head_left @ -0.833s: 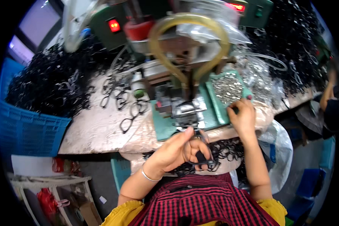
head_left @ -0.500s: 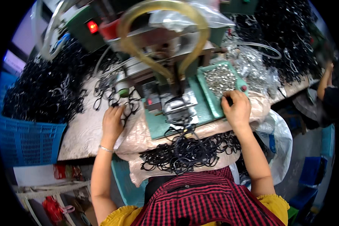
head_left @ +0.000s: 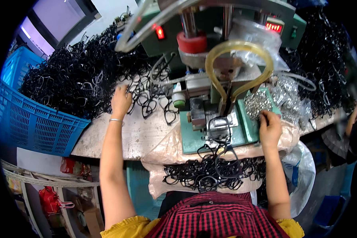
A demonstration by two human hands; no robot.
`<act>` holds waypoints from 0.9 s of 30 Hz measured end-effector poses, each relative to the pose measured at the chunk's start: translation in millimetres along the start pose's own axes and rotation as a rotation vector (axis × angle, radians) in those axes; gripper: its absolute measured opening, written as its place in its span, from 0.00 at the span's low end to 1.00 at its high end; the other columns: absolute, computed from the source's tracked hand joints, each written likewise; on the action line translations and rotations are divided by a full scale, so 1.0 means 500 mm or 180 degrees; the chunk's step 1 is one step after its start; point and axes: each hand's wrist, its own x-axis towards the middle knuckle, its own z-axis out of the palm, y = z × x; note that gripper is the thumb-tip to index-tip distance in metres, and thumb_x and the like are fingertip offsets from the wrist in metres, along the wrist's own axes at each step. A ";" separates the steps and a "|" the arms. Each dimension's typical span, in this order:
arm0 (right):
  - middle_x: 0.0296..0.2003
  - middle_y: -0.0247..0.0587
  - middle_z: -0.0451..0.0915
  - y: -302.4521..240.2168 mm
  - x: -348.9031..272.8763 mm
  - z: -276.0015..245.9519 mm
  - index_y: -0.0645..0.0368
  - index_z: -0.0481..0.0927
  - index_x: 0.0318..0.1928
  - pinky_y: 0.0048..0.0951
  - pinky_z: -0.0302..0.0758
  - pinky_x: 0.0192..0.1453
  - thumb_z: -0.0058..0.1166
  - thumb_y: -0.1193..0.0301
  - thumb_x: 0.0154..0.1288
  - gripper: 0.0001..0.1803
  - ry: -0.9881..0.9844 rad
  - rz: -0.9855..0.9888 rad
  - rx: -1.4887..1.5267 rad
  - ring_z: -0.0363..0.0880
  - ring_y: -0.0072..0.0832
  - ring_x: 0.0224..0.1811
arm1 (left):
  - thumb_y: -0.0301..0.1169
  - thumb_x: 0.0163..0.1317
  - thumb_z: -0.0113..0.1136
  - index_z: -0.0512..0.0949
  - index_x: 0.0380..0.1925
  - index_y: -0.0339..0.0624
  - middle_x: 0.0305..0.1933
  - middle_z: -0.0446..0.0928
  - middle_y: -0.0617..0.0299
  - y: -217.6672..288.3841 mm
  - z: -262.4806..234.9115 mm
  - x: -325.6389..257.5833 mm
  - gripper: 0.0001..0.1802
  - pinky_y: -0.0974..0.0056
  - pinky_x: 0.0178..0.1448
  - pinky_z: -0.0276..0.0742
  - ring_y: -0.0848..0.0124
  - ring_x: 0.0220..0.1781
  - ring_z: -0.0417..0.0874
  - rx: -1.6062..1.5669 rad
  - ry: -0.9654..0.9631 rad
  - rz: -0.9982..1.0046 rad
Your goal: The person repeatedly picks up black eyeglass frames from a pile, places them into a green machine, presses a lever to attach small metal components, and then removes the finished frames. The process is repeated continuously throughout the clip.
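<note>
My left hand (head_left: 121, 102) reaches to the near edge of a big heap of black eyeglass frames (head_left: 73, 77) on the left; its fingers are outstretched and I see nothing held. My right hand (head_left: 270, 130) is at the near end of a green tray (head_left: 250, 126) of small shiny metal parts (head_left: 258, 104). Its thumb and forefinger are pinched together; anything between them is too small to make out. Between my hands stands a green press machine (head_left: 190, 141), with a black eyeglass frame (head_left: 220, 129) at its metal fixture. More frames (head_left: 194, 174) lie in front.
A blue plastic basket (head_left: 39, 125) stands at the left edge. The press carries a looped yellowish tube (head_left: 240, 44) and a red collar (head_left: 191, 42). A green-tipped white bottle (head_left: 178, 97) is beside it. Clear plastic bags (head_left: 287, 95) lie behind the tray. Another person's arm (head_left: 351, 121) shows far right.
The view has shifted left. My left hand has moved left and farther away, from near the bottle to the big heap. My right hand stays at the tray, slightly nearer me.
</note>
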 end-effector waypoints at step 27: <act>0.50 0.44 0.82 -0.293 0.018 0.003 0.67 0.67 0.61 0.25 0.74 0.59 0.58 0.83 0.64 0.25 -0.0893 0.1410 0.4338 0.80 0.25 0.53 | 0.21 0.66 0.59 0.79 0.40 0.30 0.42 0.82 0.46 0.490 -0.281 -0.159 0.05 0.61 0.48 0.82 0.62 0.44 0.85 -0.4583 0.1099 0.1114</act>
